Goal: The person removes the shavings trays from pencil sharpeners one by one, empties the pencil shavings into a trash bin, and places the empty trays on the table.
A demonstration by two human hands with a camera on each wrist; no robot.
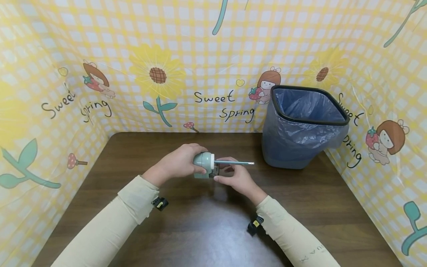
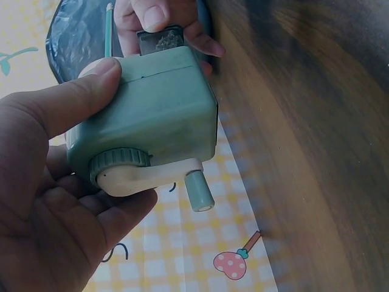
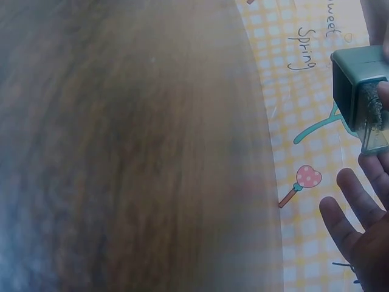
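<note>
The left hand (image 1: pixel 181 161) grips a green crank pencil sharpener (image 2: pixel 158 103) above the table, thumb on one face and fingers around the other side. Its white crank with a green knob (image 2: pixel 199 191) faces the left wrist camera. A pencil (image 1: pixel 233 162) sticks out of the sharpener toward the right. At the sharpener's right end, the right hand (image 1: pixel 241 180) pinches the clear shavings drawer (image 2: pixel 163 40), which stands partly out of the body. Grey shavings show inside the drawer in the right wrist view, where most of the right hand's other fingers are spread.
A bin (image 1: pixel 287 144) with a black rim and a bluish plastic liner stands at the back right of the brown table (image 1: pixel 207 230). Yellow checked cloth (image 1: pixel 213 59) hangs along the back and both sides.
</note>
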